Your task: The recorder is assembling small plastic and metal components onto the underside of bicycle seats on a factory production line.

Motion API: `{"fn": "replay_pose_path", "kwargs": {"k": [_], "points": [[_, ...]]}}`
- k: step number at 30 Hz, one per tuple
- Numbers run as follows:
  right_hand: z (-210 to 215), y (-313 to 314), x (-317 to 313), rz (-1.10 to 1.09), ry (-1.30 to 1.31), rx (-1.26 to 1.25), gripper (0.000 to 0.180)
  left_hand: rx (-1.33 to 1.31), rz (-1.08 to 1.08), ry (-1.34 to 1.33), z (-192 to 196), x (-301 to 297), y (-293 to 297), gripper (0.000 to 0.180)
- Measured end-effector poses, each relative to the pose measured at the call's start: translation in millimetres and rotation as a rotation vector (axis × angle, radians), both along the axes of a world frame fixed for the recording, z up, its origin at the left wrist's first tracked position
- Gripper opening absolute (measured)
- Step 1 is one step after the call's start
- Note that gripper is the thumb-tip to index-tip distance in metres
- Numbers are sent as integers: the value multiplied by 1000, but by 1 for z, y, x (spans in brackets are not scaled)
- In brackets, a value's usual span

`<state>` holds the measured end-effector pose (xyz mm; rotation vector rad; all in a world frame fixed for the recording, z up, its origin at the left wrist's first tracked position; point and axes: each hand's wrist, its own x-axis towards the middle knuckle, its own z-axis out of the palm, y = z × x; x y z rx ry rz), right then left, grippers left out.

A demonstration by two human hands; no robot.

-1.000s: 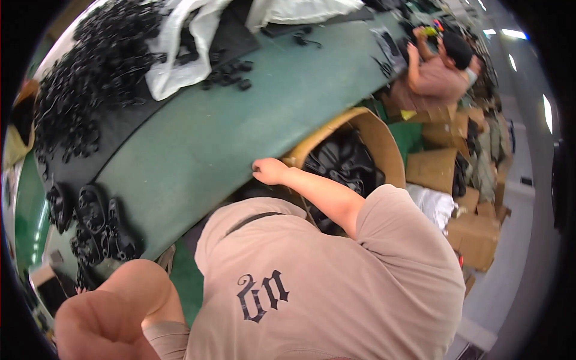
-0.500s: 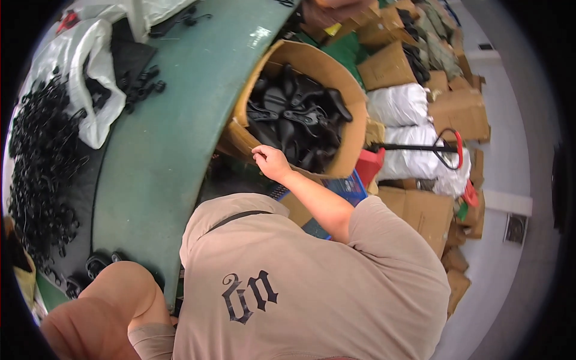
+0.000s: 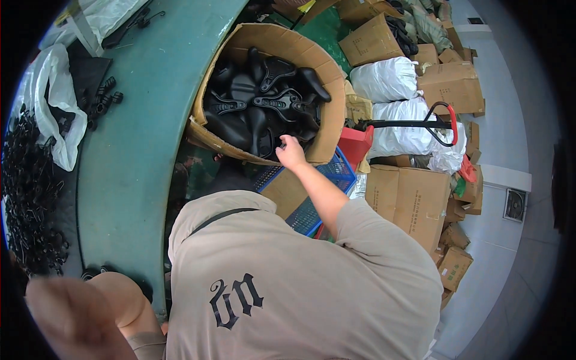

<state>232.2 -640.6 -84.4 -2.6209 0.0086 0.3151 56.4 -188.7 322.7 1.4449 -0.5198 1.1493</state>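
In the head view, black bicycle saddles (image 3: 279,103) lie heaped inside the cardboard carton (image 3: 333,127). At the carton's near rim the right hand (image 3: 291,153) curls loosely; I can't tell its grip, nor the blurred left arm's (image 3: 123,294). Likely light, cushioned, slick: narrow ends look handiest.

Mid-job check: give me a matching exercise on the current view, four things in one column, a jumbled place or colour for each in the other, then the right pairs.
Things
1. Right grip
2. Saddle-shaped parts
3. Crate
4. Tabletop

Places and colours
A. Green, to the left of the open carton
B. Black, heaped inside the open carton
C. At the open carton's lower rim in the picture, fingers curled
D. Blue, partly hidden by the right forearm

Right pairs
1-C, 2-B, 3-D, 4-A
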Motion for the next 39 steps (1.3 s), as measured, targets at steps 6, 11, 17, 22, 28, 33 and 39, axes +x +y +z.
{"fn": "replay_pose_path", "kwargs": {"k": [6, 11, 17, 22, 28, 33, 39], "points": [[-7, -93, 87, 346, 250, -556, 63, -161, -60, 1005, -126, 135, -65, 19], [-53, -127, 144, 715, 392, -535, 58, -550, -128, 1579, -301, 208, -146, 41], [-81, -121, 171, 889, 709, -565, 44, -953, 109, 2051, -427, 259, -187, 58], [-10, -91, 203, 979, 709, -568, 39, -1063, 556, 1878, -484, 271, -197, 72], [18, -79, 251, 824, 292, -605, 50, -729, 543, 1798, -523, 273, -184, 77], [-35, -77, 298, 921, 683, -643, 65, 324, 309, 1749, -482, 330, -207, 90], [-39, -69, 292, 1110, 729, -601, 69, 895, 127, 1891, -482, 399, -233, 98]]}}
